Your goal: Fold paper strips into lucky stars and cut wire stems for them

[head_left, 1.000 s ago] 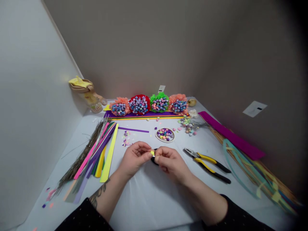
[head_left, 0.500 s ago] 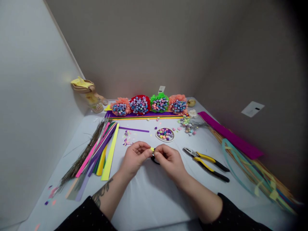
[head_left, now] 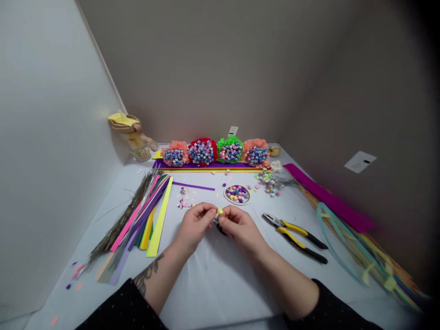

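Note:
My left hand [head_left: 193, 225] and my right hand [head_left: 240, 228] meet over the middle of the white table [head_left: 213, 279]. Both pinch a tiny yellow paper piece [head_left: 219, 211] between their fingertips. A small dark object [head_left: 217, 224] shows just below the fingers; I cannot make out what it is. A round dish of small coloured paper stars [head_left: 237, 193] stands just beyond the hands.
Yellow-and-black pliers [head_left: 295, 231] lie right of my right hand. Coloured paper strips [head_left: 147, 215] and thin stems fan out at the left. Four star bouquets [head_left: 215, 151] line the back wall. A magenta paper roll [head_left: 328, 198] and more strips lie along the right edge.
Both hands have drifted slightly away from me with the yellow piece still pinched between them. The view has shifted a little to the left.

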The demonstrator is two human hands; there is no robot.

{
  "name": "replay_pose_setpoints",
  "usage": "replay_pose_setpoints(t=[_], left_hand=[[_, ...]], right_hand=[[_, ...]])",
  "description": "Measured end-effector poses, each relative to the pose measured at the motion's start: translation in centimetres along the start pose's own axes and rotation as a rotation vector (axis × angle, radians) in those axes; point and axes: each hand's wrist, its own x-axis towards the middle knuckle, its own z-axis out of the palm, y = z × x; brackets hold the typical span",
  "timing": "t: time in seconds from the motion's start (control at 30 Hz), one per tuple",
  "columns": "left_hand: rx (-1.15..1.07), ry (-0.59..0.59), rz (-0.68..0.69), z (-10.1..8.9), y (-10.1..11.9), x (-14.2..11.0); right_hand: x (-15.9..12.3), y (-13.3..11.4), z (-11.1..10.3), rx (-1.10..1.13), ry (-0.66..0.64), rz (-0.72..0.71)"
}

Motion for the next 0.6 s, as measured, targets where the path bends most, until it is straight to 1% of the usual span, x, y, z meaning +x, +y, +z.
replay_pose_setpoints(t=[0.07,0.13,0.23,0.3,0.37,0.47,0.6], left_hand=[[-0.011,0.007,-0.005,0.0,0.2,0.0],[0.004,-0.023,-0.021,0.1,0.3,0.0],[0.035,-0.136,-0.074,0.1,0.3,-0.1],[0.025,-0.213,-0.117,0.2,0.2,-0.3],[-0.024,-0.240,-0.154,0.3,0.1,-0.4],[-0.107,-0.226,-0.198,0.5,0.0,-0.6],[-0.200,-0.211,-0.231,0.8,0.0,-0.9]], right_hand=[[0.0,0.0,0.0,0.007,-0.003,0.013],[0.1,0.2,-0.2,0.042,0.011,0.025],[0.5,0.6,-0.7,0.098,0.083,-0.013],[0.8,0.7,-0.8,0.137,0.108,-0.046],[0.9,0.8,-0.8,0.222,0.072,-0.040],[1.0,0.6,-0.3,0.405,-0.004,0.017],[0.9,0.5,0.2,0.616,-0.052,0.085]])
